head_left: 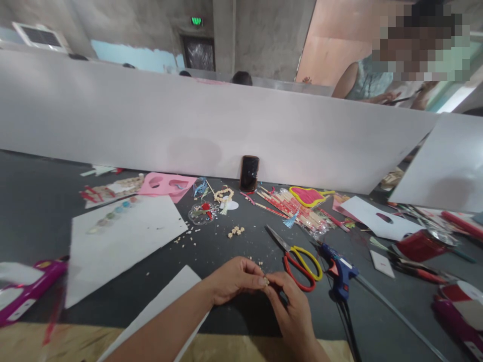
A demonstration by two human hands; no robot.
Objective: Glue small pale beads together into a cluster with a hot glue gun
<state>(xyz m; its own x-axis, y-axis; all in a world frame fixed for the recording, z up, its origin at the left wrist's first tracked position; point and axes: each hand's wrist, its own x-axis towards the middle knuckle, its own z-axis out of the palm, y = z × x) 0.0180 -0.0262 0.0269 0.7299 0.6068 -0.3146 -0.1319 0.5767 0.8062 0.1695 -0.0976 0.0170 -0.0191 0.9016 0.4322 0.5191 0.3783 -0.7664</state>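
Note:
My left hand point(234, 277) and my right hand point(290, 309) meet low over the dark table point(33, 201), fingertips pinched together on a few small cream beads point(266, 280). Both hands are closed around them. Loose beads point(236, 231) lie scattered just beyond my fingers, and a beaded string point(223, 193) rests farther back. Scissors with red and yellow handles point(300, 256) lie right beside my right hand, blades pointing away.
A blue glue gun point(339, 269) lies right of the scissors. White sheets point(121, 236) cover the left side. A phone point(249, 173) leans on the white partition point(188, 125). Sticks in plastic point(294, 206), pink card point(166, 183) and a magenta tool point(26, 291) lie around. A person stands behind the partition, far right.

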